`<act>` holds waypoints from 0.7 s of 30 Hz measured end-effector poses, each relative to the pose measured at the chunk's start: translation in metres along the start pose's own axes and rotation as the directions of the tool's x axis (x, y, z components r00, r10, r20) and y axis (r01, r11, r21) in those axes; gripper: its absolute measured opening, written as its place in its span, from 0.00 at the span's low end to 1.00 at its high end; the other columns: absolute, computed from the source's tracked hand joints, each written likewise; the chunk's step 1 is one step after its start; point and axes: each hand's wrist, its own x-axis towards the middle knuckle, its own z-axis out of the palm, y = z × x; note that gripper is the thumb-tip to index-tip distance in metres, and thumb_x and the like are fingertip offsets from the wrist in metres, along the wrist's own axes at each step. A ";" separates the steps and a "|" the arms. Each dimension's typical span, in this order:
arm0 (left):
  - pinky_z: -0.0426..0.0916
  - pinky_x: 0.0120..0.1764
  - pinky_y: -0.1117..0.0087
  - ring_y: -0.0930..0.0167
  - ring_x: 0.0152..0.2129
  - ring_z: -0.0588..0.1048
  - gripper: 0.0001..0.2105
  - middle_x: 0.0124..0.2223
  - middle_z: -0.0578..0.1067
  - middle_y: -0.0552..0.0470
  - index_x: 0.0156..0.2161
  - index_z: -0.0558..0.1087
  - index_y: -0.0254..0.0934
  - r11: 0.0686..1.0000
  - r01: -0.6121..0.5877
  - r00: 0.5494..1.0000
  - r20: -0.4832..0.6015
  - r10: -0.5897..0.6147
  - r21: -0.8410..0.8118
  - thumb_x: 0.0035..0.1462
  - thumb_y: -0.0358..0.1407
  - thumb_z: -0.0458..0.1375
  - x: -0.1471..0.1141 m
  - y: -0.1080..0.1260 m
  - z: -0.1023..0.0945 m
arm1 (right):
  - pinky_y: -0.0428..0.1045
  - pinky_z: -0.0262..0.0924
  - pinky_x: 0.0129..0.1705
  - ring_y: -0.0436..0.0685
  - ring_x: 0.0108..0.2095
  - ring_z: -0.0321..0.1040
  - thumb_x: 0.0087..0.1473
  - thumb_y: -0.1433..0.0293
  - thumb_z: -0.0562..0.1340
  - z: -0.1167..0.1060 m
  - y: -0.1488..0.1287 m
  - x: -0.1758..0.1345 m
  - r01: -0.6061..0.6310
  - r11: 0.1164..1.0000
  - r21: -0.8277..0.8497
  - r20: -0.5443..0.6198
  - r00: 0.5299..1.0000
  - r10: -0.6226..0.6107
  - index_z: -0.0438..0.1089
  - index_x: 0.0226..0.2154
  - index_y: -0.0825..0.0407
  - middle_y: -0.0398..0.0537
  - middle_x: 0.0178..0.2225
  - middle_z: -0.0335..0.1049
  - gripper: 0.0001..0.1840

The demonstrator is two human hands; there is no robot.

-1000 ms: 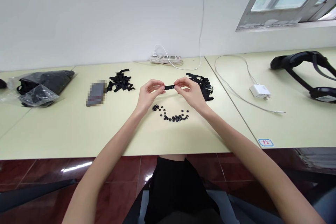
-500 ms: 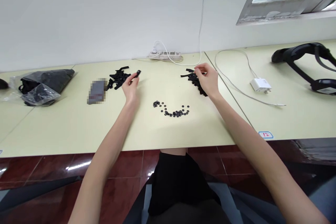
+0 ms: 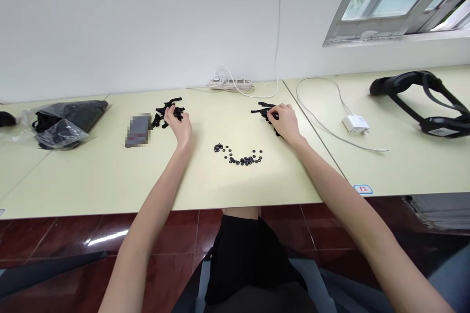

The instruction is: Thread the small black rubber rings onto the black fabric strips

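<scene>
My left hand (image 3: pixel 180 126) hovers over or rests on the left pile of black strips (image 3: pixel 158 116), thumb and fingers apart, with no strip visibly gripped. At the right pile of black strips (image 3: pixel 261 111), my right hand (image 3: pixel 285 121) has its thumb and forefinger pinched on a black strip; the palm hides much of this pile. Between the two hands and nearer to me, small black rings (image 3: pixel 245 161) lie scattered in a curved line, with a small cluster at its left end.
A pixelated grey object (image 3: pixel 138 130) and a black item in a clear plastic bag (image 3: pixel 69 122) lie to the left. A power strip (image 3: pixel 230 84) sits by the wall. To the right are a white charger (image 3: pixel 356 124) with its cable and a black headset (image 3: pixel 426 93).
My left hand has moved back over the left pile, and the black strip it held is no longer in its fingers. My right hand stays at the right pile. The view shifted slightly.
</scene>
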 end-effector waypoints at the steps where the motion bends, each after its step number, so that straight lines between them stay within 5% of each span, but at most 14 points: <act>1: 0.55 0.74 0.55 0.63 0.74 0.60 0.21 0.76 0.56 0.37 0.60 0.68 0.39 0.999 -0.037 0.999 0.030 0.037 -0.002 0.66 0.19 0.57 -0.005 0.004 0.001 | 0.66 0.66 0.60 0.71 0.51 0.70 0.66 0.65 0.62 -0.001 -0.002 0.001 -0.011 0.997 0.072 -0.036 0.999 0.014 0.76 0.36 0.47 0.59 0.44 0.80 0.08; 5: 0.71 0.62 0.58 0.63 0.60 0.76 0.11 0.62 0.76 0.45 0.50 0.76 0.43 0.984 -0.170 0.947 0.269 0.178 -0.054 0.65 0.28 0.60 -0.029 0.023 0.009 | 0.57 0.69 0.43 0.60 0.35 0.71 0.64 0.51 0.66 -0.002 -0.021 0.002 -0.089 0.855 0.510 0.027 0.996 0.088 0.75 0.40 0.46 0.47 0.32 0.79 0.17; 8: 0.76 0.53 0.61 0.66 0.44 0.81 0.12 0.54 0.81 0.46 0.52 0.77 0.42 0.974 -0.153 0.769 0.600 0.223 -0.166 0.68 0.44 0.63 -0.049 0.035 0.015 | 0.53 0.67 0.39 0.57 0.32 0.72 0.60 0.48 0.69 0.003 -0.045 -0.007 -0.090 0.763 0.640 0.164 0.986 -0.021 0.77 0.41 0.47 0.43 0.29 0.77 0.20; 13: 0.78 0.49 0.64 0.65 0.46 0.81 0.19 0.54 0.81 0.45 0.52 0.80 0.41 0.987 -0.025 0.580 0.801 0.145 -0.160 0.66 0.52 0.68 -0.071 0.045 0.017 | 0.57 0.73 0.46 0.58 0.36 0.77 0.63 0.53 0.69 0.010 -0.078 -0.029 0.019 0.788 0.616 0.243 0.946 -0.213 0.81 0.42 0.45 0.46 0.37 0.83 0.14; 17: 0.78 0.45 0.65 0.68 0.37 0.82 0.20 0.49 0.83 0.45 0.48 0.82 0.40 0.994 0.028 0.521 0.850 0.079 -0.110 0.65 0.55 0.70 -0.072 0.045 0.016 | 0.60 0.75 0.53 0.61 0.41 0.81 0.63 0.53 0.71 0.009 -0.087 -0.035 -0.009 0.765 0.644 0.281 0.933 -0.226 0.80 0.43 0.44 0.46 0.39 0.85 0.14; 21: 0.77 0.40 0.66 0.70 0.32 0.81 0.22 0.47 0.83 0.45 0.46 0.82 0.39 0.994 0.060 0.549 0.835 0.046 -0.094 0.61 0.56 0.72 -0.069 0.040 0.018 | 0.59 0.77 0.49 0.60 0.37 0.82 0.60 0.55 0.73 0.010 -0.084 -0.035 -0.071 0.749 0.658 0.290 0.943 -0.165 0.77 0.46 0.44 0.45 0.37 0.84 0.16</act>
